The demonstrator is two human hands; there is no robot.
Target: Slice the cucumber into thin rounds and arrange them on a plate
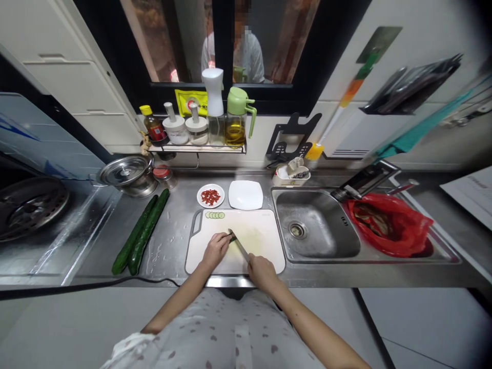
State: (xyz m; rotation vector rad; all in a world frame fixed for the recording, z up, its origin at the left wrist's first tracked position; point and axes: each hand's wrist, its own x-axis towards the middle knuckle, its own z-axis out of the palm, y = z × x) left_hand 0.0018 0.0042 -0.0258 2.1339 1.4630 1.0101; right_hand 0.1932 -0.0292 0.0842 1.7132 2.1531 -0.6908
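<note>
My right hand [262,271] is closed round the handle of a kitchen knife [241,247], whose blade slants up and left over the white cutting board [269,225]. At the blade's tip end, the bent fingers of my left hand [216,248] press on a small dark green piece of cucumber [232,237], mostly hidden by the fingers and blade. Several thin cucumber slices [214,215] overlap in a row at the board's top left. Behind the board stand a small plate of chopped red pieces [210,197] and a white square plate [246,195].
Two whole cucumbers [144,236] lie left of the board, near a lidded steel pot [128,177] and a red-lidded jar [164,176]. To the right is the sink [319,230], with a red plastic bag [403,225] beside it. Seasoning bottles stand on a rack [200,148].
</note>
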